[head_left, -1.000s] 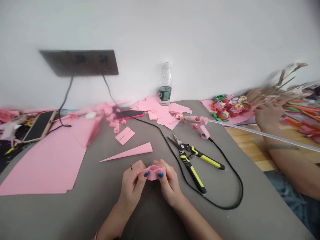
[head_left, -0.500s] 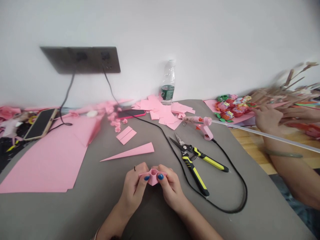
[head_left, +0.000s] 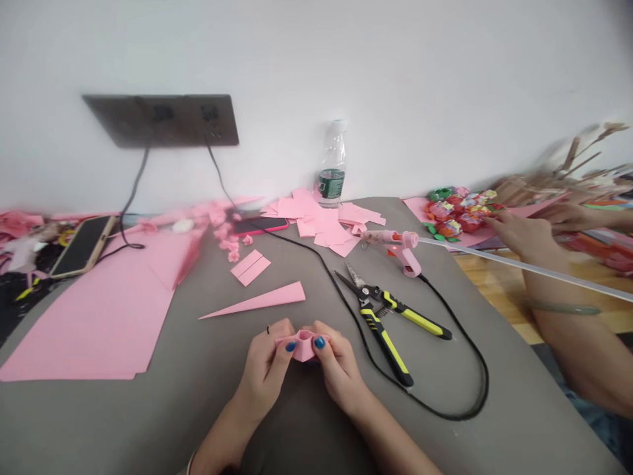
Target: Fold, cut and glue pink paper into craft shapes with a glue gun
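Because the folded pink paper (head_left: 303,350) could perhaps spring flat, the left hand (head_left: 263,364) and the right hand (head_left: 342,367) pinch its opposite ends above the surface (head_left: 198,409), seemingly to hold its middle open, while the cutters (head_left: 366,292) lie to the right, within reach.

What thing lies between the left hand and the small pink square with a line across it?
A tapered pink paper lies between the left hand and the pink square, in the head view.
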Demonstrator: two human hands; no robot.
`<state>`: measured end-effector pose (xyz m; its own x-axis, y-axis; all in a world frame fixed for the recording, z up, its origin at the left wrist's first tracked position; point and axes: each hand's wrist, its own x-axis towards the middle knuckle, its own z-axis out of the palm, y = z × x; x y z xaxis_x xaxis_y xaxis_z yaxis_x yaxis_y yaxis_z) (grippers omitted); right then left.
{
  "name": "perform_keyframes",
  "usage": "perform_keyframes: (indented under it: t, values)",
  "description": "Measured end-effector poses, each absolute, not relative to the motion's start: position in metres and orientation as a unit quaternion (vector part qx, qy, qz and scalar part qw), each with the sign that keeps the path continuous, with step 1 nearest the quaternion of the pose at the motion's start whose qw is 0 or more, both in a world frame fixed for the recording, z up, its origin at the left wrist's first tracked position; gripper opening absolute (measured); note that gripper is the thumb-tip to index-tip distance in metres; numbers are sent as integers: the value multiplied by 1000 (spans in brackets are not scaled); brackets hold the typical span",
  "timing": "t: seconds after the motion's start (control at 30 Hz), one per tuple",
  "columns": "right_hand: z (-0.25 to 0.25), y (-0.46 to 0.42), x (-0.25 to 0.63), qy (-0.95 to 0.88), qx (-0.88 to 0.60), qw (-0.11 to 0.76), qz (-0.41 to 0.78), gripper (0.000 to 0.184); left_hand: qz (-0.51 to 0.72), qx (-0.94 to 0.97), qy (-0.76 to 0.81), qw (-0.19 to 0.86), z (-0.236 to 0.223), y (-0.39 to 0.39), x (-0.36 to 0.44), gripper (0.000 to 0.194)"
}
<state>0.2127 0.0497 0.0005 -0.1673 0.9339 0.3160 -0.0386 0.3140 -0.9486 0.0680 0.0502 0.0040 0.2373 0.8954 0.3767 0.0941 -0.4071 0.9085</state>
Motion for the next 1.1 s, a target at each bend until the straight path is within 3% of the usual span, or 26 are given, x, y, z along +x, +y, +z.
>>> perform_keyframes:
  t: [0.1, 0.23, 0.33, 0.43, 0.63, 0.9, 1.0, 1.1]
  values:
    - [1, 49, 213, -607, -378, 538, 446, 50, 516, 646, 382, 414, 5, 51, 68, 35]
    - [-1, 50, 213, -603, -394, 535, 443, 52, 551, 585, 389, 451, 3, 55, 66, 16]
    - [-4, 53, 215, -590, -412, 527, 452, 52, 541, 594, 359, 475, 2, 57, 61, 29]
    - [-5, 56, 218, -581, -418, 512, 474, 52, 510, 664, 370, 402, 2, 58, 57, 45]
    - [2, 59, 220, -559, -402, 487, 537, 51, 494, 714, 404, 287, 4, 61, 55, 28]
    - [8, 56, 227, -478, -408, 493, 601, 58, 529, 576, 464, 416, 2, 63, 54, 23]
    - [22, 60, 252, -478, -468, 519, 533, 55, 522, 524, 484, 467, 2, 63, 53, 24]
    - [39, 68, 293, -488, -561, 570, 350, 48, 530, 501, 488, 480, 2, 64, 54, 27]
